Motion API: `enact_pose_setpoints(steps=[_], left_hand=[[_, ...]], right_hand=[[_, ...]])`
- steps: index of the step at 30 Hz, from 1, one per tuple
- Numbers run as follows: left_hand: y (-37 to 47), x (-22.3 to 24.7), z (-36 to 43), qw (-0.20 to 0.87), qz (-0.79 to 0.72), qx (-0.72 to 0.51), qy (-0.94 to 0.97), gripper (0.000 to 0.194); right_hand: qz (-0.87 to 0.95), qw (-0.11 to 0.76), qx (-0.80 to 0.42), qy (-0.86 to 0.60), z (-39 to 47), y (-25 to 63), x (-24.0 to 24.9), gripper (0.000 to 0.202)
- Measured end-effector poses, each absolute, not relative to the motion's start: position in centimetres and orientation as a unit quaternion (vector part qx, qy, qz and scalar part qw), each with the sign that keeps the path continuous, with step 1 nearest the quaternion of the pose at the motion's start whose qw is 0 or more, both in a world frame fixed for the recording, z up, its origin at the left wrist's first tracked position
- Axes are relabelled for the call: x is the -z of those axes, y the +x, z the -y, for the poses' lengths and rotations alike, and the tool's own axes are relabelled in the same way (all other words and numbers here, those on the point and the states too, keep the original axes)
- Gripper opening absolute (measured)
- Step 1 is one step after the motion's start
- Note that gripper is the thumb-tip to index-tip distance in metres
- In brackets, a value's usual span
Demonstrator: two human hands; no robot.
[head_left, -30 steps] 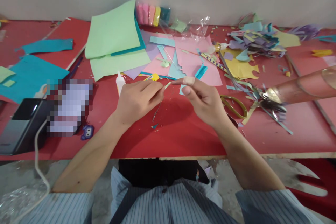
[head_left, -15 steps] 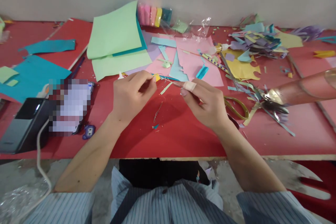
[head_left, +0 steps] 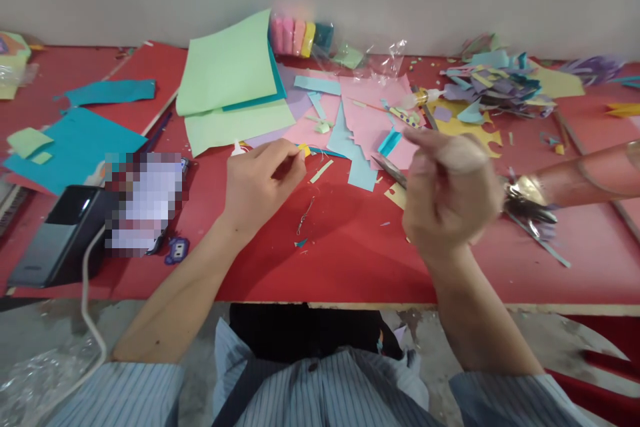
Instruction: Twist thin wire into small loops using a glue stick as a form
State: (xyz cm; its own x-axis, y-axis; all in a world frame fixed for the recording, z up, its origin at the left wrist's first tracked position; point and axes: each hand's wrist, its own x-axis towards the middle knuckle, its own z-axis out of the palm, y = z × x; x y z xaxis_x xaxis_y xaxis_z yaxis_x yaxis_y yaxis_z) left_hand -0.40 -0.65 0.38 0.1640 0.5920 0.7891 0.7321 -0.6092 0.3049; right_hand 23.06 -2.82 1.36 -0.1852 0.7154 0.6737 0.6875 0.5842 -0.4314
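My left hand [head_left: 265,177] is closed in a pinch over the middle of the red table [head_left: 330,273]. A fine pale thread [head_left: 320,149] shows at its fingertips, close to a small yellow piece [head_left: 304,151]. My right hand [head_left: 450,187], blurred, is raised apart to the right, its fingers curled together and a pale wrap on one finger. What it pinches, if anything, is not clear. A metal blade [head_left: 391,169], probably of scissors, shows left of this hand; its other end is hidden. Between the hands lies a thin wire-like piece with a small loop [head_left: 303,219].
Green sheets [head_left: 225,73], pink paper [head_left: 375,103] and wrapped coloured clay bars [head_left: 300,38] lie behind. A phone [head_left: 145,203], a dark box-like device [head_left: 57,233] and a cable [head_left: 85,280] are left. Paper scraps [head_left: 500,83] and a copper-coloured tube [head_left: 590,170] are right.
My right hand has moved right and up toward the camera, away from my left hand. My left hand stays pinched in nearly the same place. The blade now shows.
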Motion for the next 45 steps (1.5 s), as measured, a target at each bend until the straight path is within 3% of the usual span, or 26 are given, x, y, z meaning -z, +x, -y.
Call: enact_pose_setpoints(steps=[1, 7, 14, 19, 26, 45], left_hand=[[-0.4, -0.4, 0.7, 0.076, 0.438, 0.474, -0.760, 0.013], [-0.3, -0.6, 0.8, 0.087, 0.432, 0.472, -0.764, 0.014], [0.0, -0.3, 0.8, 0.114, 0.420, 0.464, -0.772, 0.016], [0.5, -0.1, 1.1, 0.132, 0.408, 0.468, -0.773, 0.017], [0.7, -0.2, 1.3, 0.161, 0.405, 0.455, -0.777, 0.018], [0.8, -1.1, 2.0, 0.180, 0.349, 0.447, -0.804, 0.018]], right_hand=[[0.760, 0.479, 0.031, -0.438, 2.7, 22.7, -1.7, 0.033], [0.844, 0.348, 0.053, -0.403, 2.2, 21.8, -1.2, 0.024], [0.833, 0.363, 0.024, -0.417, 2.3, 21.3, -1.4, 0.021], [0.836, 0.364, 0.036, -0.409, 2.3, 20.8, -1.1, 0.032], [0.820, 0.343, -0.007, -0.458, 2.5, 20.7, -0.3, 0.026], [0.693, 0.383, -0.415, -0.447, 2.7, 20.8, -1.6, 0.019]])
